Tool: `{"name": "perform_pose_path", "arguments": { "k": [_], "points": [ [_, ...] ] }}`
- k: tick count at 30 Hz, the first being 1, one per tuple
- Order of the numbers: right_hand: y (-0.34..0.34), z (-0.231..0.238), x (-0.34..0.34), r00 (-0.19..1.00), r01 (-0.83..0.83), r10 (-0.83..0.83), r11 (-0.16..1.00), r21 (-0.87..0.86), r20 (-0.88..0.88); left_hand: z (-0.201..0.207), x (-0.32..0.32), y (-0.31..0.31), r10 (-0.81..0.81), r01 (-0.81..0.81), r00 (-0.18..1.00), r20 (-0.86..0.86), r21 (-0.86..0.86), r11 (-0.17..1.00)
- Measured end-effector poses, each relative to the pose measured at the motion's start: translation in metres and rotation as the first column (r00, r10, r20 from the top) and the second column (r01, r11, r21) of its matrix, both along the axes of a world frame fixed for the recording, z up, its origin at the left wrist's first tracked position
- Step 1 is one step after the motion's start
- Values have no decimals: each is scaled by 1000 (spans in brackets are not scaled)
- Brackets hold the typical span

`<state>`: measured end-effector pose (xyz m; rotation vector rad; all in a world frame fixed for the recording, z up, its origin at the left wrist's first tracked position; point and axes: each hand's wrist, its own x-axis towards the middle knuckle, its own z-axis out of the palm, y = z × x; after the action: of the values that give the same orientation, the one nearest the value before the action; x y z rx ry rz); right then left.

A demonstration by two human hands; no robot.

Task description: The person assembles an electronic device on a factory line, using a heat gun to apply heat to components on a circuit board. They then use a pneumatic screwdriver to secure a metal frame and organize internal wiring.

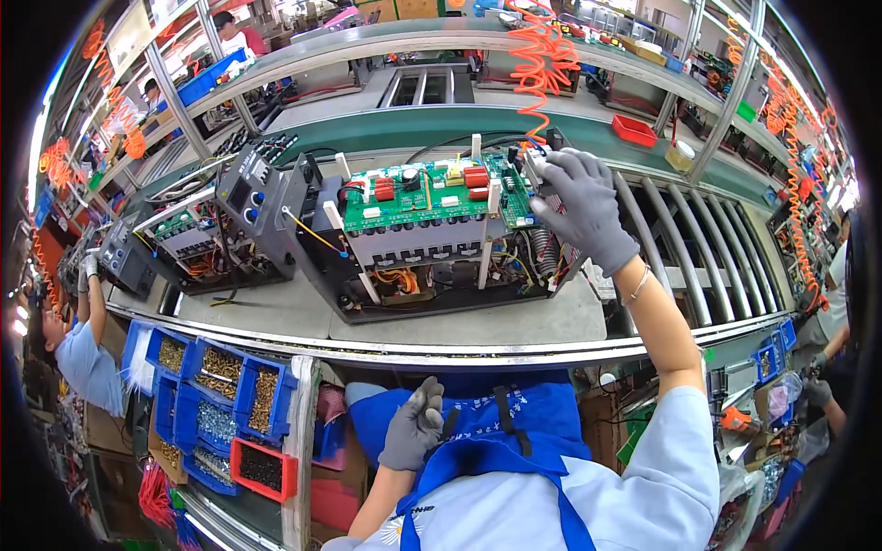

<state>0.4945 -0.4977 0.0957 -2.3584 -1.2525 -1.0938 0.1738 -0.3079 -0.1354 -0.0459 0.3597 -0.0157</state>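
An open machine with a dark casing [322, 266] sits on the bench before me, its green circuit board [413, 204] on top with red components and white posts. At its right end is my right hand [586, 207], gloved in grey. Its fingers are stretched over the upper corner, thumb apart, close by white connectors and the board's edge; nothing plainly held shows. A coiled orange hose [542, 69] comes down just behind that hand. My left hand [413, 428], also in a grey glove, is near my blue apron with fingers curled together; what they hold, if anything, is hidden.
Metal rollers [684, 248] lie to the right. Another open machine [253, 197] stands on the left, near a co-worker [84, 363]. Blue bins [216, 422] of small metal parts and a red bin [262, 468] of dark ones sit below the bench edge. A red tray [634, 130] is behind.
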Motion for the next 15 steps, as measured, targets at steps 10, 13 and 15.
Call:
{"name": "perform_pose_path", "arguments": {
  "k": [10, 13, 15],
  "points": [
    [-13, -52, 65, 901, -204, 377, 807, 555, -216, -1, -38, 62, 261, -258, 964, 46, -60, 964],
    [-24, -76, 77, 856, -52, 381, 738, 673, -350, 0, -50, 78, 391, -390, 920, 21, 138, 910],
    [-40, -92, 85, 885, -21, 326, 740, 672, -332, 25, -56, 79, 488, -484, 873, -3, 118, 867]
  ]
}}
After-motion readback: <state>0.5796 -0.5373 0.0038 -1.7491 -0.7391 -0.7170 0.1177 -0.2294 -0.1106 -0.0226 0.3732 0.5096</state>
